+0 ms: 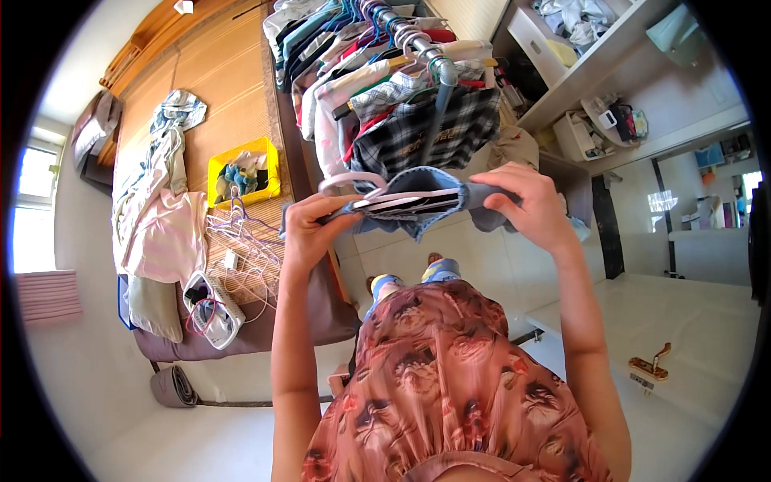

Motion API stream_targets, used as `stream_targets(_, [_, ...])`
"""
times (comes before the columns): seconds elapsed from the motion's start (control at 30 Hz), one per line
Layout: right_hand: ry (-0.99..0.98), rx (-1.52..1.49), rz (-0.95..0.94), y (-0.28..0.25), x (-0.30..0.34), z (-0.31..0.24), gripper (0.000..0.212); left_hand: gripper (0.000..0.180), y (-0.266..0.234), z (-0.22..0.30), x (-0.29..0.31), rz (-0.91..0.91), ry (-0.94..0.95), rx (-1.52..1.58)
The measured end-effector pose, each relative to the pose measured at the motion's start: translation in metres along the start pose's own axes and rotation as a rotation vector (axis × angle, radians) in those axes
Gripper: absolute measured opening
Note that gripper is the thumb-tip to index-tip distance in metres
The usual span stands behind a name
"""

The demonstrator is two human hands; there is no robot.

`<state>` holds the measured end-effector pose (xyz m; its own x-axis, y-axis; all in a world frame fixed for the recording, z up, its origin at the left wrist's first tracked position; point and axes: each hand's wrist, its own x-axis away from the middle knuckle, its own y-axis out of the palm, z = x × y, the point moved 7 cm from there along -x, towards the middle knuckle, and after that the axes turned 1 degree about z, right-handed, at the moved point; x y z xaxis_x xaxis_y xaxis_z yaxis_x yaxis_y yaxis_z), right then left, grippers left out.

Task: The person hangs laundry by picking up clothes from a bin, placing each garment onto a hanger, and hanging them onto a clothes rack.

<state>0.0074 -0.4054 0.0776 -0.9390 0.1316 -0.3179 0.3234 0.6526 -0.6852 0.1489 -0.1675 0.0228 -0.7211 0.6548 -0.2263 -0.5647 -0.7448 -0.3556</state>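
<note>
A blue denim garment [424, 183] is stretched between my hands in front of my chest, its opening facing up. Inside that opening sits a pale pinkish clothes hanger [353, 178], its hook curving out on the left. My left hand [305, 227] is closed on the garment's left end, thumb and fingers pinching it beside the hanger. At the other end, my right hand [526, 205] grips the cloth between thumb and fingers. The lower part of the garment is mostly hidden from above.
Beyond my hands stands a metal rail [442, 72] packed with hung clothes, a black-and-white plaid shirt [434, 128] nearest. A bed with a woven mat [221, 88] on the left bears a yellow basket [273, 189], loose hangers [241, 241], clothes and a white basket [225, 329]. Shelves [554, 100] stand right.
</note>
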Motion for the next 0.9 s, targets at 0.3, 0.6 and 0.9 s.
stream_targets(0.3, [0.288, -0.199, -0.023, 0.032, 0.011, 0.027, 0.013, 0.027, 0.028, 0.003, -0.002, -0.113, 0.02, -0.081])
stream_targets(0.6, [-0.128, 0.05, 0.064, 0.002, 0.026, -0.023, 0.034, 0.024, 0.035, -0.002, 0.001, -0.098, 0.035, -0.075])
stream_targets(0.9, [0.153, 0.017, -0.028, 0.018, 0.081, 0.042, 0.027, 0.025, 0.063, -0.008, 0.001, -0.29, -0.002, -0.164])
